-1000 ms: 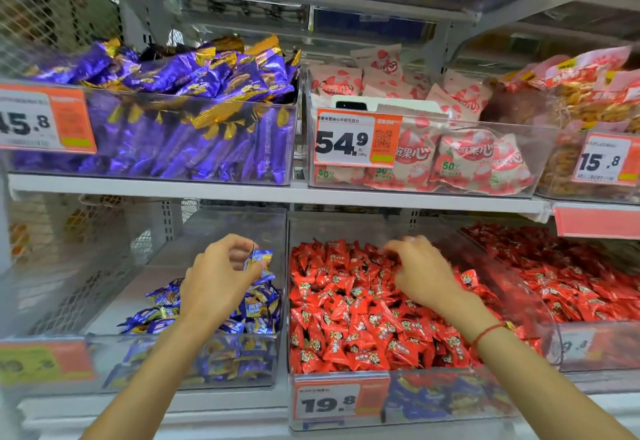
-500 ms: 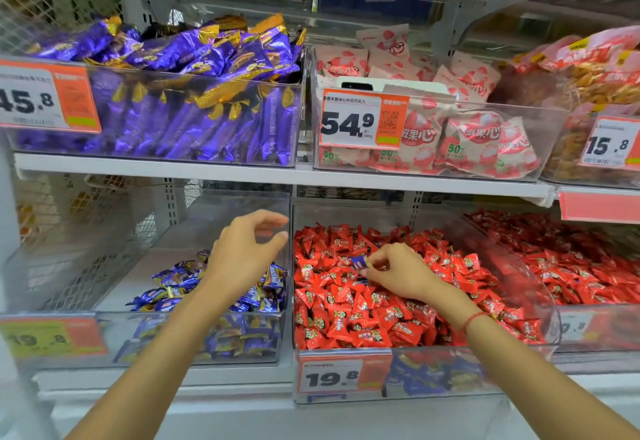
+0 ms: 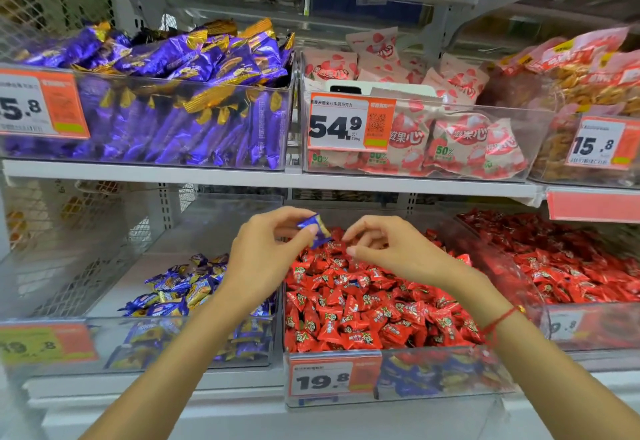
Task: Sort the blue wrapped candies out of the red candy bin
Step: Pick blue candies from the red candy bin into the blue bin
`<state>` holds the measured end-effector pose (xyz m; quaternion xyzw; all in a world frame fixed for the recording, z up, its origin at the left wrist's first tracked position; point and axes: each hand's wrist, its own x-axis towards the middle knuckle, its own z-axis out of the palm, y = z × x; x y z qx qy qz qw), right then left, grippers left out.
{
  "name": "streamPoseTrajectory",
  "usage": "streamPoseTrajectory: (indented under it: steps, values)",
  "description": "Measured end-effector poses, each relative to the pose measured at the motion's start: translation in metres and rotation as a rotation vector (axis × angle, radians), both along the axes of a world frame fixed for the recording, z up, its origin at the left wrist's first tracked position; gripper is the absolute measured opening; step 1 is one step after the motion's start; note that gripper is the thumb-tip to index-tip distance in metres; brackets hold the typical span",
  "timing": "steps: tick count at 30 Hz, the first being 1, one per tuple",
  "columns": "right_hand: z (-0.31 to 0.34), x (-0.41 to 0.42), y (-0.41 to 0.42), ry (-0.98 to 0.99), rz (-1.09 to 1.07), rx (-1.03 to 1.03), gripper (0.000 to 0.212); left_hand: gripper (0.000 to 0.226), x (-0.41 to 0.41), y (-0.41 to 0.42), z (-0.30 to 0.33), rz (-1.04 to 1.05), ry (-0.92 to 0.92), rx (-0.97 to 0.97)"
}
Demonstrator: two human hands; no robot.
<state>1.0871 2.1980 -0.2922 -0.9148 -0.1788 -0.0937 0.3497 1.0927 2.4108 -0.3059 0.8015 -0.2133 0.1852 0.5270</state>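
Observation:
A clear bin on the lower shelf is piled with red wrapped candies. To its left a second clear bin holds a small heap of blue wrapped candies. My left hand pinches one blue wrapped candy between thumb and fingers, above the back left of the red bin. My right hand hovers just right of it over the red candies, fingers curled apart, holding nothing.
The upper shelf carries bins of purple packets, pink strawberry packs and orange snacks. Another red candy bin stands at the right. Price tags hang on the bin fronts. Wire mesh closes the left side.
My right hand picked a blue candy from the red pile and passed it across; my left hand came over from the blue bin and now holds it.

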Motion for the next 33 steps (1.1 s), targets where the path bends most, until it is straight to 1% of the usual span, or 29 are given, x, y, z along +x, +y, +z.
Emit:
streamPoseTrajectory:
  steps: [2, 4, 5, 6, 8, 9, 11, 13, 15, 18, 19, 21, 23, 25, 26, 28, 31, 33]
  values:
    - [-0.007, 0.016, -0.012, 0.021, -0.074, -0.147, 0.01, 0.013, 0.008, 0.015, -0.002, 0.142, 0.012, 0.084]
    - [-0.014, 0.031, -0.018, 0.079, -0.102, -0.275, 0.014, 0.013, 0.014, 0.026, -0.006, 0.23, 0.057, 0.17]
    - [-0.019, 0.037, -0.018, 0.11, -0.108, -0.299, 0.017, 0.015, 0.017, 0.03, -0.008, 0.252, 0.09, 0.217]
    - [-0.023, 0.042, -0.017, 0.137, -0.113, -0.305, 0.019, 0.023, 0.018, 0.031, -0.011, 0.269, 0.122, 0.271]
    - [-0.028, 0.05, -0.014, 0.194, -0.136, -0.358, 0.023, 0.038, 0.018, 0.027, -0.015, 0.257, 0.155, 0.351]
    - [-0.029, 0.052, -0.013, 0.231, -0.153, -0.431, 0.022, 0.041, 0.017, 0.024, -0.018, 0.227, 0.149, 0.372]
    - [-0.029, 0.054, -0.014, 0.318, -0.18, -0.564, 0.024, 0.044, 0.013, 0.016, -0.022, 0.156, 0.126, 0.414]
    - [-0.026, 0.054, -0.015, 0.405, -0.187, -0.614, 0.04, 0.044, 0.012, 0.011, -0.026, 0.121, 0.119, 0.461]
    - [-0.026, 0.055, -0.015, 0.459, -0.188, -0.673, 0.041, 0.044, 0.013, 0.011, -0.029, 0.12, 0.114, 0.483]
    - [-0.038, 0.057, -0.01, 0.412, -0.248, -0.834, 0.039, 0.049, 0.014, 0.013, -0.035, 0.133, 0.126, 0.482]
    - [-0.042, 0.057, -0.008, 0.37, -0.287, -0.843, 0.038, 0.051, 0.014, 0.012, -0.036, 0.141, 0.139, 0.481]
    - [-0.047, 0.055, -0.003, 0.26, -0.344, -0.812, 0.029, 0.053, 0.012, 0.012, -0.038, 0.166, 0.16, 0.475]
    - [-0.048, 0.051, 0.0, 0.178, -0.345, -0.788, 0.024, 0.053, 0.009, 0.011, -0.037, 0.187, 0.156, 0.476]
    - [-0.048, 0.046, -0.003, 0.146, -0.34, -0.741, 0.021, 0.052, 0.005, 0.012, -0.033, 0.198, 0.145, 0.502]
    - [-0.049, 0.044, -0.007, 0.14, -0.349, -0.673, 0.017, 0.051, 0.004, 0.012, -0.031, 0.206, 0.138, 0.516]
    - [-0.048, 0.04, -0.017, 0.108, -0.391, -0.446, 0.013, 0.046, 0.003, 0.012, -0.028, 0.224, 0.104, 0.53]
    - [-0.043, 0.025, -0.025, 0.051, -0.426, 0.033, 0.01, 0.035, 0.001, 0.006, -0.024, 0.206, -0.019, 0.528]
    - [-0.037, 0.01, -0.019, 0.062, -0.405, 0.337, 0.009, 0.03, 0.0, -0.002, -0.019, 0.154, -0.068, 0.456]
